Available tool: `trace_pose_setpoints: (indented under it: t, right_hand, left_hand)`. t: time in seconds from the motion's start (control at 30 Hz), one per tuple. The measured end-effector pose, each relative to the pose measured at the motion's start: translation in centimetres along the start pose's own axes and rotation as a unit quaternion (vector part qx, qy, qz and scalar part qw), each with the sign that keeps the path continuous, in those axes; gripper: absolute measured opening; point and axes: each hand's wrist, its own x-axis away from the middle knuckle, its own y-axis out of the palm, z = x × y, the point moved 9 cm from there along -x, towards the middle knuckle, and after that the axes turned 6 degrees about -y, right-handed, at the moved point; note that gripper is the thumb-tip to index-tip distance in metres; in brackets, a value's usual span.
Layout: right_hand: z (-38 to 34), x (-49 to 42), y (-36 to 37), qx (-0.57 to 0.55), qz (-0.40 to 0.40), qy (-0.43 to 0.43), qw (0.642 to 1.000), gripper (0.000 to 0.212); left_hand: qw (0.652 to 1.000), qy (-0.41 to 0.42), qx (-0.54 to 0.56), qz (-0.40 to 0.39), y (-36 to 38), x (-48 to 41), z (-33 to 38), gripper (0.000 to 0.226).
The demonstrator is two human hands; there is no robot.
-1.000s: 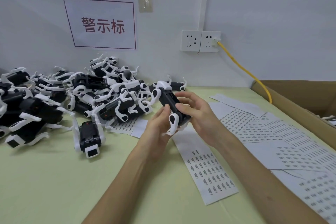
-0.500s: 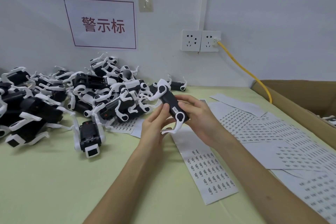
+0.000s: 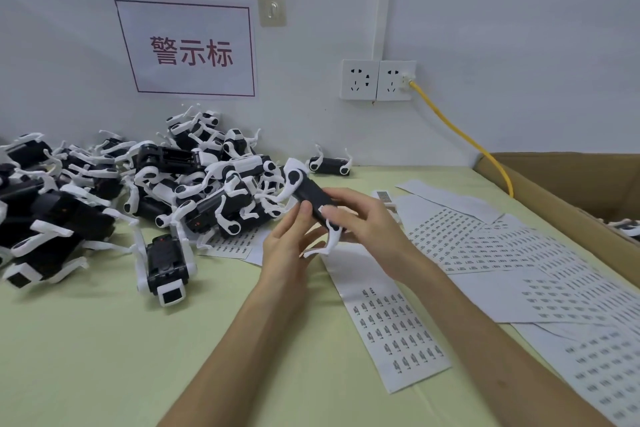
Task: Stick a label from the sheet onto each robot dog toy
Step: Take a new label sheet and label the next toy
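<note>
A black and white robot dog toy (image 3: 308, 196) is held tilted above the table, between both hands. My right hand (image 3: 367, 222) grips its body from the right, fingers curled over the top. My left hand (image 3: 287, 243) holds it from below left, thumb pressed on the black body. A long label sheet (image 3: 391, 319) lies on the table under the hands, its upper part bare and its lower part full of small labels. A pile of several more robot dog toys (image 3: 194, 180) covers the table's left side. One lone toy (image 3: 166, 263) lies in front of the pile.
More label sheets (image 3: 519, 253) spread over the right of the green table (image 3: 86, 350). An open cardboard box (image 3: 571, 191) stands at the right edge. A yellow cable (image 3: 460, 135) runs from the wall socket (image 3: 377, 80) to the box. A toy (image 3: 330, 163) lies by the wall.
The held toy has been turned and raised a little toward the pile. My left thumb has shifted up onto the black body, and my right fingers have moved further over the top.
</note>
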Motion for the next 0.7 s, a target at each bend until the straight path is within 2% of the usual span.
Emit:
trace_pose_setpoints:
  t: [0.07,0.13,0.23,0.27,0.3,0.37,0.4,0.43,0.47,0.57,0.7]
  right_hand:
    - [0.2,0.0,0.5,0.013,-0.013,-0.004,1.0,0.03]
    - [0.6,-0.1,0.1,-0.026,0.015,0.027,0.999,0.02]
    - [2.4,0.0,-1.8,-0.161,0.11,0.124,0.973,0.019]
    - [3.0,0.1,-2.6,-0.204,0.147,0.146,0.957,0.019]
    - [3.5,0.2,-3.5,-0.239,0.18,0.16,0.941,0.019]
    - [4.5,0.3,-5.3,-0.307,0.235,0.179,0.905,0.021]
    - [4.9,0.4,-6.3,-0.344,0.261,0.187,0.883,0.024]
    - [5.2,0.5,-7.4,-0.378,0.288,0.191,0.859,0.028]
    - [5.3,0.7,-8.8,-0.41,0.317,0.187,0.834,0.031]
    - [4.9,1.2,-13.7,-0.474,0.397,0.141,0.773,0.035]
    - [3.7,2.6,-21.7,-0.452,0.469,0.058,0.757,0.025]
  left_hand:
    - [1.0,-0.002,0.01,0.012,-0.3,-0.1,0.0,0.049]
    - [0.999,0.017,-0.015,0.032,-0.8,-0.5,0.2,0.041]
    - [0.981,0.093,-0.16,0.055,-0.6,-0.8,0.9,0.018]
    - [0.959,0.129,-0.245,0.063,-0.4,-0.8,1.2,0.012]
    - [0.921,0.159,-0.349,0.067,0.0,-0.7,1.2,0.011]
    - [0.802,0.176,-0.569,0.046,1.3,-0.7,0.0,0.014]
    - [0.746,0.172,-0.643,0.026,1.8,-0.7,-0.9,0.017]
    - [0.709,0.167,-0.685,0.01,2.0,-0.7,-1.5,0.02]
    - [0.694,0.163,-0.701,0.001,2.1,-0.7,-1.8,0.022]
    - [0.694,0.159,-0.702,-0.003,2.2,-0.7,-1.7,0.024]
    - [0.687,0.153,-0.711,-0.016,2.3,-0.8,-2.1,0.026]
